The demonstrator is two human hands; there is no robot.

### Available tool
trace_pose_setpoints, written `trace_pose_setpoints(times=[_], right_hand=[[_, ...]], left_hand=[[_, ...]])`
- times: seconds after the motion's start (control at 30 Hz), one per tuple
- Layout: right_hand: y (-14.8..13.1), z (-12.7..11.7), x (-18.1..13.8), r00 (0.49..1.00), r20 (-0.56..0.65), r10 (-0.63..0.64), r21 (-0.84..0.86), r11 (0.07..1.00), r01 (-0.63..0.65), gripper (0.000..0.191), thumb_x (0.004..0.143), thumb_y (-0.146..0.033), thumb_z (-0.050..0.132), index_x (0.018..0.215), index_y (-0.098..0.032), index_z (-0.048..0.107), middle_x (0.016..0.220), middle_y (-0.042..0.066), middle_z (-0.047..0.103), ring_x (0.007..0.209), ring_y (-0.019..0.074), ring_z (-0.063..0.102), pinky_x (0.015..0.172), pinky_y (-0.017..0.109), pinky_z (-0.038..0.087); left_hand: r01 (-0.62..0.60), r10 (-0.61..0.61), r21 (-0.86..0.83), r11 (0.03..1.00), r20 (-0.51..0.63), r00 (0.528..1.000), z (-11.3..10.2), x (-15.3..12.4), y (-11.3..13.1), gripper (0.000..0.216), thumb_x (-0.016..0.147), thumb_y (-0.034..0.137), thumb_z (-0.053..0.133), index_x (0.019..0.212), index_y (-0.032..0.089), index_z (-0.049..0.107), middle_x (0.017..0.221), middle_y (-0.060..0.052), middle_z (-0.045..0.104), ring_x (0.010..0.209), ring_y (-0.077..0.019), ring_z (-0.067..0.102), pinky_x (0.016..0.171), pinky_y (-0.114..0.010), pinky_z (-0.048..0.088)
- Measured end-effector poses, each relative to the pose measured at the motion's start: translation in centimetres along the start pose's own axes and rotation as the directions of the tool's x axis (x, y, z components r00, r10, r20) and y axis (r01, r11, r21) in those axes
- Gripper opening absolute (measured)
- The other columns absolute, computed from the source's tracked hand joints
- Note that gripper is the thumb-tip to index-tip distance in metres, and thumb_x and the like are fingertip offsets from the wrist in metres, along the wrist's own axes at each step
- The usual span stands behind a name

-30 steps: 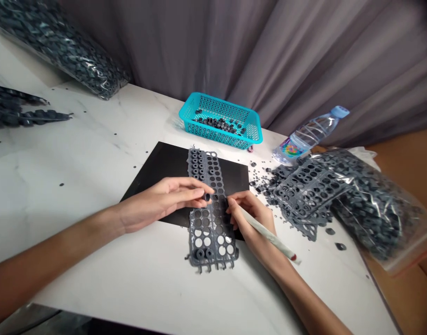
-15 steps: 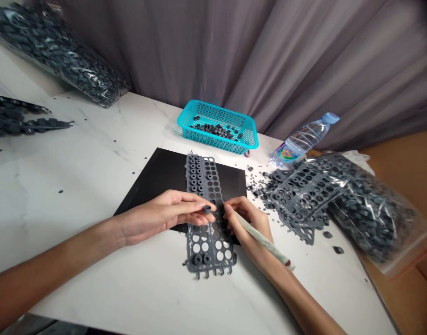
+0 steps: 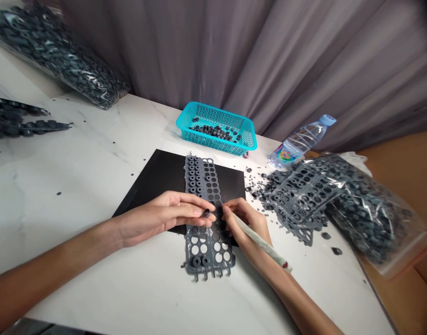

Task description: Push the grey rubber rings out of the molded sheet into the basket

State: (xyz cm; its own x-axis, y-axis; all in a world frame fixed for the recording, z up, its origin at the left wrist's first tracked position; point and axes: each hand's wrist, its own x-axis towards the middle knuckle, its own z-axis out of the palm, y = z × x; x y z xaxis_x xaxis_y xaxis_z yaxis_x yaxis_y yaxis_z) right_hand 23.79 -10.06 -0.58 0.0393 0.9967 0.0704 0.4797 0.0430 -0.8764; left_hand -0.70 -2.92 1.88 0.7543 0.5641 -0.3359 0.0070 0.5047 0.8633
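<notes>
Between thumb and fingers, my left hand [image 3: 164, 216] holds a small dark rubber ring [image 3: 206, 213], tilted so that its hole shows. My right hand [image 3: 246, 221] grips a pale stick-like tool [image 3: 260, 244] with a reddish end, like a pen; its working tip is hidden by the fingers. Both hands are over a long grey moulded rubber sheet [image 3: 201, 242] with rows of round holes. Ring pieces still sit in its far left rows, and two stand at the near left corner. Under the sheet lies a black board [image 3: 147, 181].
A turquoise basket [image 3: 213, 145] with loose rings stands behind the board. To the right are a water bottle [image 3: 300, 142], a pile of punched sheets [image 3: 297, 200] and a clear bag of dark parts [image 3: 377, 218]. Another full bag [image 3: 67, 60] lies back left, near more sheets [image 3: 21, 118].
The ring in my left hand has turned, its hole now facing more toward the camera and right. My right hand keeps its grip on the tool. The view has shifted slightly.
</notes>
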Motion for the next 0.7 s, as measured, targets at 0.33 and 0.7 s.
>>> trace_pose_setpoints(times=[0.33,0.7], right_hand=[[0.6,0.1,-0.1,1.000,-0.008,-0.025,-0.009,1.000,0.025,0.025,0.105,-0.043,0.062,0.099,-0.019,0.067,0.079,0.002,0.070,0.064,0.0145,0.062,0.056,0.025,0.045],[0.4,0.1,-0.2,0.999,0.017,-0.044,0.003,0.999,0.044,0.022,0.106,-0.040,0.060,0.100,-0.020,0.067,0.082,0.002,0.070,0.066,0.0145,0.062,0.058,0.025,0.045]], left_hand=[[-0.051,0.051,0.002,0.999,0.000,0.999,0.2,0.0,0.2,0.024,0.099,0.027,0.071,0.120,0.021,0.081,0.130,-0.010,0.078,0.129,-0.0246,0.070,0.116,-0.032,0.051],[-0.167,0.205,0.322,0.932,-0.085,0.975,-1.0,1.5,0.3,0.032,0.093,0.040,0.079,0.121,0.024,0.079,0.127,-0.009,0.079,0.125,-0.0272,0.072,0.117,-0.045,0.052]])
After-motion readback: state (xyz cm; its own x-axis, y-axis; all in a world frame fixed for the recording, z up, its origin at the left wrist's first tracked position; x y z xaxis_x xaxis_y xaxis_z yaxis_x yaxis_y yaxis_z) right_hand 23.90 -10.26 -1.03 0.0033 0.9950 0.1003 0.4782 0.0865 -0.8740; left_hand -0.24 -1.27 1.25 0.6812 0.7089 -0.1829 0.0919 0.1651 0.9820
